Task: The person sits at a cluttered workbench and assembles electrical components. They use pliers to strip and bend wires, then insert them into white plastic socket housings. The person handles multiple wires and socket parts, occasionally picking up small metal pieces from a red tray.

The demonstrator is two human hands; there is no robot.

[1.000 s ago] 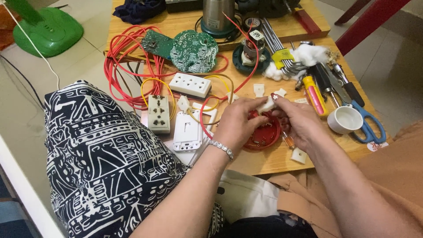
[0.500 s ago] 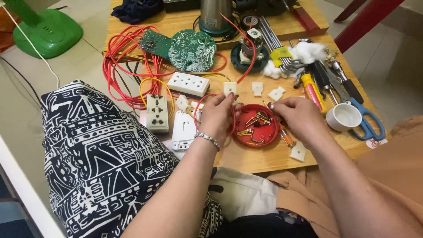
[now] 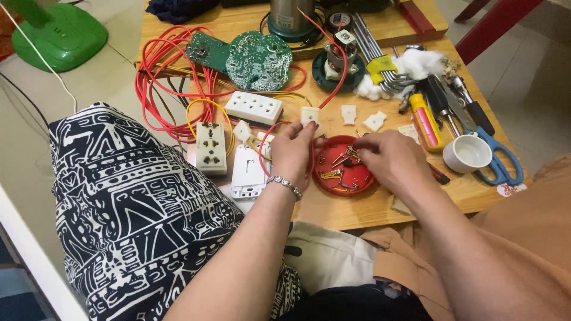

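My left hand (image 3: 293,150) holds a small white plastic connector piece (image 3: 310,115) with a red wire running from it, just left of a red round lid (image 3: 333,181). The lid holds several small brass metal parts (image 3: 334,172). My right hand (image 3: 389,160) rests over the lid's right side, fingertips pinching among the metal parts. A bracelet sits on my left wrist.
On the low wooden table (image 3: 369,208) lie white sockets (image 3: 254,107), a beige socket (image 3: 211,147), red wire coils (image 3: 157,89), green circuit boards (image 3: 259,59), screwdrivers (image 3: 425,119), a white cup (image 3: 468,153), blue scissors (image 3: 499,160), cotton, hex keys. A green fan base (image 3: 59,35) stands on the floor.
My hands moved apart from over the red lid. The left hand shifted left and lifted the white piece; the right hand dropped its fingers to the lid's metal parts.
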